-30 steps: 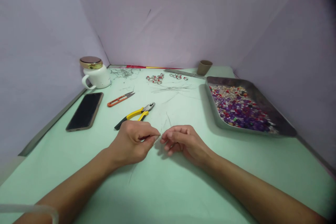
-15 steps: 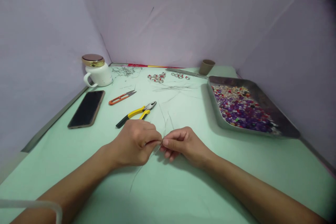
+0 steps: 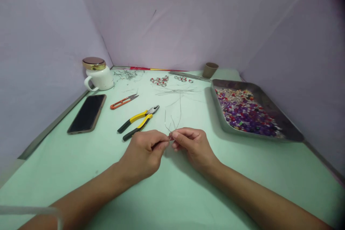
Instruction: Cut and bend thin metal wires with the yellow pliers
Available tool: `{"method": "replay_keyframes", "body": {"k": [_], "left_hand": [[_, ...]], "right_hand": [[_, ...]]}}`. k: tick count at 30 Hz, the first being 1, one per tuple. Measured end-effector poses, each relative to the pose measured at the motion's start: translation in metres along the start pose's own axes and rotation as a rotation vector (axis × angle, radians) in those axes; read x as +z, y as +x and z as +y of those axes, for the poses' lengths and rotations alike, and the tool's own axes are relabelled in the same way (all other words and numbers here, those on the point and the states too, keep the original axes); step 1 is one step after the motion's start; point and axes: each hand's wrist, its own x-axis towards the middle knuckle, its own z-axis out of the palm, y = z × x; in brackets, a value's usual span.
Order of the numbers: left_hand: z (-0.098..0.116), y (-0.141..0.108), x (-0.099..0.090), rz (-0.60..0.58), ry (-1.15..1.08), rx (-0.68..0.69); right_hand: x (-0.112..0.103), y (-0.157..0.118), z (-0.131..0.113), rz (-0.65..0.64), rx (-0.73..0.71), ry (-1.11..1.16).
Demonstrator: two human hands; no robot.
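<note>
Thin silvery wires [image 3: 180, 109] rise and fan out from between my fingertips, several strands going up and away over the table. My left hand [image 3: 147, 151] pinches them with thumb and forefinger. Close against it, the thumb and forefinger of my right hand [image 3: 192, 145] are also closed on the wires. The exact crossing point is hidden by the fingertips. Just beyond my left hand lie combination pliers [image 3: 140, 121] with yellow and black handles, jaws slightly apart. Orange thread snips [image 3: 124, 101] rest farther back.
A metal tray [image 3: 219, 106] of mixed beads [image 3: 245, 113] stands at right. A phone [image 3: 87, 114] and a lidded white mug [image 3: 101, 79] are at left. Behind lie beaded wire pieces [image 3: 160, 80], loose wires [image 3: 175, 91], wire scraps [image 3: 126, 74] and a brown cup [image 3: 210, 70].
Both hands have shifted slightly away from me and to the right, still pinching the wires. The wire strands now point upward, and the long end that trailed toward me is gone from there.
</note>
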Motion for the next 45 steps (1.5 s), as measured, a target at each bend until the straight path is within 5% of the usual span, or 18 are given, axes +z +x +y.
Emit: {"method": "replay_keyframes", "body": {"k": [7,11,14,17,21,36,39,42,45], "left_hand": [[-0.003,-0.002,0.005,-0.078,-0.085,0.046],[-0.002,0.006,-0.007,-0.045,-0.250,-0.292],[-0.006,0.012,-0.013,-0.075,-0.645,-0.579],[-0.010,0.013,-0.010,-0.171,-1.015,-0.638],[-0.010,0.012,-0.004,-0.116,-1.154,-0.619],[-0.015,0.017,-0.002,0.317,-0.879,-0.502],[-0.018,0.020,-0.011,0.313,-0.762,-0.449],[-0.022,0.023,-0.025,0.235,-0.421,-0.486],[-0.032,0.023,-0.041,0.135,0.206,-0.463]], "right_hand": [[0.001,0.002,0.000,0.017,0.093,0.113],[0.002,0.001,-0.001,-0.031,0.138,0.106],[0.004,-0.001,-0.001,-0.093,0.154,0.101],[0.005,-0.005,0.000,-0.163,0.176,0.112],[0.007,-0.008,0.000,-0.227,0.196,0.135],[0.012,-0.009,-0.003,-0.108,0.174,0.041],[0.012,-0.007,-0.003,-0.082,0.178,0.029],[0.008,-0.004,-0.005,-0.018,0.162,0.026],[0.003,0.001,-0.007,0.038,0.115,0.011]]}}
